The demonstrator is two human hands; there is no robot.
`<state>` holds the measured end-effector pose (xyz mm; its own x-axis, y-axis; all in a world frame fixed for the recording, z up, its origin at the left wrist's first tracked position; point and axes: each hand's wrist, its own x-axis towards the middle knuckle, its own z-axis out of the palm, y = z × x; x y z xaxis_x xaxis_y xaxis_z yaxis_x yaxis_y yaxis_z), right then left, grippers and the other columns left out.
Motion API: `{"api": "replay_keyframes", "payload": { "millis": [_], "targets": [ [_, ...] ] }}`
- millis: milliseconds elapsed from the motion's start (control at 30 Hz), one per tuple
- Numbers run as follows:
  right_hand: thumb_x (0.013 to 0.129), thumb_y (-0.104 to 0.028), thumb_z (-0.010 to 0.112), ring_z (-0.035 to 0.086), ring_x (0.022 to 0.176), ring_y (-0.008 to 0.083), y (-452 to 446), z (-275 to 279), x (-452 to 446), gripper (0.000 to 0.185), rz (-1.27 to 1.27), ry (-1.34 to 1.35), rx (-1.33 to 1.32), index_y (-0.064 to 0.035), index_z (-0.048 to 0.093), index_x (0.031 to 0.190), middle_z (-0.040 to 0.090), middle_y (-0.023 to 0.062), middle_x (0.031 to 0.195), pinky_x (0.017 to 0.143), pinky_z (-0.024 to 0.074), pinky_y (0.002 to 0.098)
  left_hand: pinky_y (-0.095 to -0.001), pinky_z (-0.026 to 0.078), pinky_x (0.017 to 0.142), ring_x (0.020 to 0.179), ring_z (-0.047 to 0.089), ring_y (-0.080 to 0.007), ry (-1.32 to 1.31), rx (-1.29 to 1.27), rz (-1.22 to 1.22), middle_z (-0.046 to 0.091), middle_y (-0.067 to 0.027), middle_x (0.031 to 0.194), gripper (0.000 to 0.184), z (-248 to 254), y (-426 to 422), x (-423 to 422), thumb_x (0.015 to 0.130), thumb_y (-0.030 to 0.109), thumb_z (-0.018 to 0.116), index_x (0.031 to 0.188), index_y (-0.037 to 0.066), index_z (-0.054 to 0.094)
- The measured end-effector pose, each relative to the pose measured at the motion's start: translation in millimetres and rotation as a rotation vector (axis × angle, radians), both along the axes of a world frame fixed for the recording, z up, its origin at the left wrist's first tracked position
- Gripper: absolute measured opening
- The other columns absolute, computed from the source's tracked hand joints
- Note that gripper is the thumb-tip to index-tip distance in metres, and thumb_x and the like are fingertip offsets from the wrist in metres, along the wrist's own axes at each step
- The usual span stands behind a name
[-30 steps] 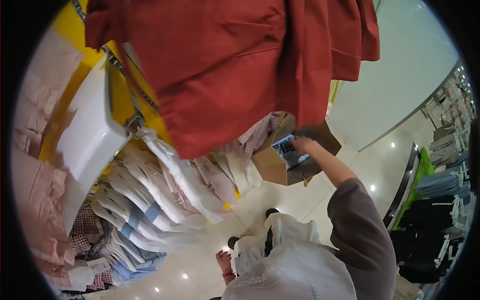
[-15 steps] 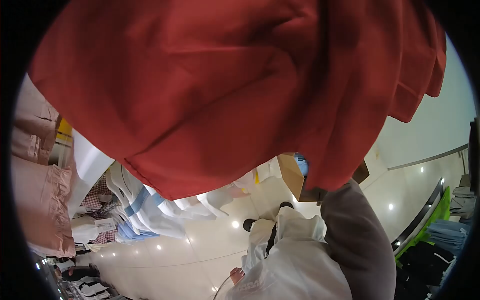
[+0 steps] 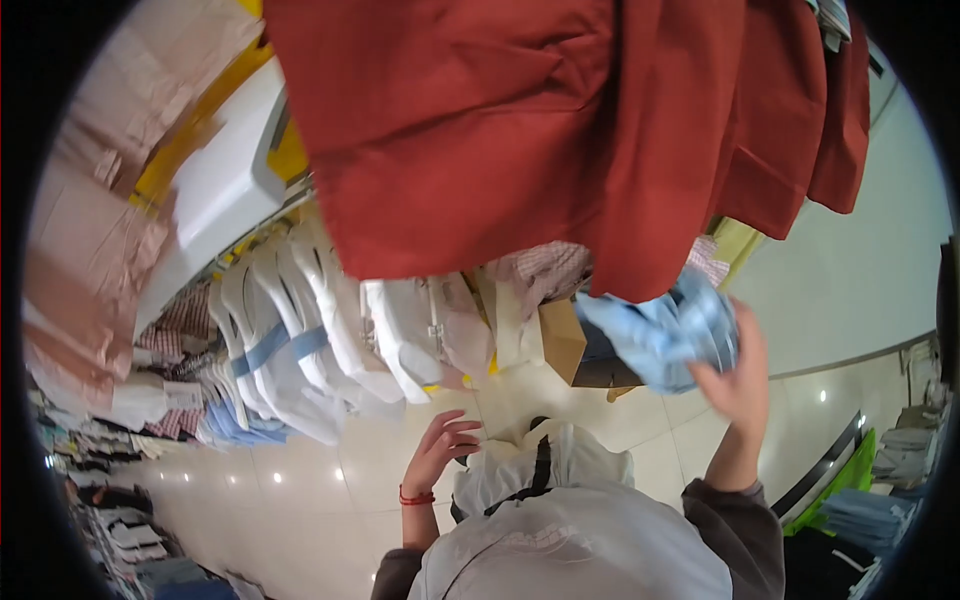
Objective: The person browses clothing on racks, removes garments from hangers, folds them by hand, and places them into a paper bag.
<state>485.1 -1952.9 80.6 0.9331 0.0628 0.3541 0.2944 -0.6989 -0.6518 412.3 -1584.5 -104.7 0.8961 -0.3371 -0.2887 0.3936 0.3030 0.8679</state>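
Observation:
My right hand (image 3: 738, 375) grips a bunched light blue garment (image 3: 665, 335), partly blurred, just beside an open cardboard box (image 3: 563, 345). Dark cloth shows inside that box. In front of my body my left hand (image 3: 440, 450), with a red bracelet (image 3: 416, 496) at the wrist, is raised with loosely curled fingers apart and nothing in it. Large red garments (image 3: 470, 150) hang close to the camera and cover part of the view above the box.
White garments on hangers (image 3: 285, 320) line a rail at the left. Pink garments (image 3: 80, 290) hang farther left, near a white board (image 3: 225, 190). Folded clothes (image 3: 865, 515) lie on a low display at the right. Shiny tiled floor (image 3: 310, 490) lies below.
My right hand, hidden behind the red garment before, now shows with the blue garment, lifted from the box area. My left hand has come up into view. The red garments cover less of the view.

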Motion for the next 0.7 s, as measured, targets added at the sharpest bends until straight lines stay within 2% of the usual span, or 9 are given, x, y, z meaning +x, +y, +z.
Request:
{"api": "replay_keyframes", "payload": {
  "millis": [67,100,133,200,433,533,567,667,700],
  "targets": [
    [0.062,-0.017,0.066,0.048,0.071,0.0271,30,-13,-18,0.025,0.193,-0.298,0.287,-0.0040,0.049,0.075,0.048,0.0079,0.076,0.068,0.0425,0.0407,-0.0401,0.043,0.089,0.103,0.050,-0.0262,-0.033,-0.279,-0.091,0.046,-0.0188,0.119,0.078,45,-28,1,0.079,0.058,0.047,0.130,0.003,0.028],
    [0.061,-0.016,0.065,0.048,0.075,0.0266,44,-21,-24,0.021,0.363,-0.385,0.307,-0.0059,0.050,0.072,0.048,0.0068,0.077,0.074,0.0401,0.0437,-0.0408,0.041,0.091,0.107,0.049,-0.0274,-0.058,-0.415,-0.134,0.044,-0.0192,0.122,0.087,62,-39,0,0.075,0.065,0.047,0.132,0.003,0.025],
    [0.059,-0.014,0.065,0.049,0.079,0.0260,61,-32,-29,0.018,0.549,-0.416,0.274,-0.0077,0.051,0.069,0.048,0.0057,0.078,0.080,0.0377,0.0467,-0.0386,0.035,0.096,0.115,0.042,-0.0277,-0.085,-0.306,-0.130,0.039,-0.0183,0.127,0.106,71,-45,-2,0.064,0.078,0.044,0.135,0.003,0.020],
    [0.056,-0.011,0.064,0.049,0.087,0.0249,92,-49,-37,0.012,0.778,-0.367,0.220,-0.0114,0.054,0.063,0.049,0.0035,0.081,0.093,0.0329,0.0528,-0.0341,0.033,0.097,0.117,0.040,-0.0242,-0.049,-0.535,0.022,0.038,-0.0155,0.129,0.096,95,-62,-18,0.073,0.067,0.049,0.136,0.002,0.019],
    [0.060,0.003,0.060,0.046,0.109,0.0283,141,-113,-45,0.036,0.988,0.001,0.033,-0.0093,0.051,0.093,0.049,0.0071,0.108,0.098,0.0312,0.0471,-0.0292,0.035,0.093,0.109,0.045,-0.0164,0.023,0.034,0.617,0.047,-0.0081,0.117,0.059,60,-31,-57,0.071,0.001,0.062,0.124,0.001,0.035],
    [0.068,0.005,0.059,0.041,0.115,0.0291,148,-135,-42,0.041,0.959,0.573,0.539,-0.0060,0.046,0.105,0.046,0.0104,0.116,0.100,0.0298,0.0427,-0.0266,0.038,0.087,0.099,0.048,-0.0151,-0.210,0.440,0.703,0.049,-0.0065,0.107,0.048,57,-29,-72,0.072,0.002,0.062,0.114,0.003,0.040],
    [0.075,-0.003,0.061,0.038,0.119,0.0276,152,-139,-46,0.050,0.964,0.703,0.715,-0.0035,0.037,0.119,0.041,0.0131,0.124,0.100,0.0292,0.0373,-0.0248,0.038,0.082,0.091,0.048,-0.0144,-0.313,0.526,0.704,0.049,-0.0059,0.099,0.041,57,-29,-76,0.072,0.002,0.061,0.107,0.004,0.040],
    [0.074,-0.006,0.065,0.037,0.121,0.0279,177,-119,-58,0.069,1.040,0.670,0.522,-0.0025,0.024,0.129,0.032,0.0151,0.131,0.100,0.0309,0.0397,-0.0244,0.038,0.081,0.091,0.049,-0.0144,-0.338,0.543,0.709,0.050,-0.0074,0.098,0.039,49,-31,-87,0.074,0.001,0.059,0.108,0.002,0.040],
    [0.074,-0.009,0.065,0.042,0.115,0.0278,188,-120,-67,0.067,0.972,0.545,0.489,-0.0032,0.028,0.130,0.040,0.0144,0.127,0.098,0.0324,0.0348,-0.0254,0.038,0.082,0.091,0.049,-0.0151,-0.326,0.594,0.735,0.050,-0.0079,0.097,0.032,61,-35,-87,0.076,-0.001,0.054,0.106,0.002,0.043]
  ]
}}
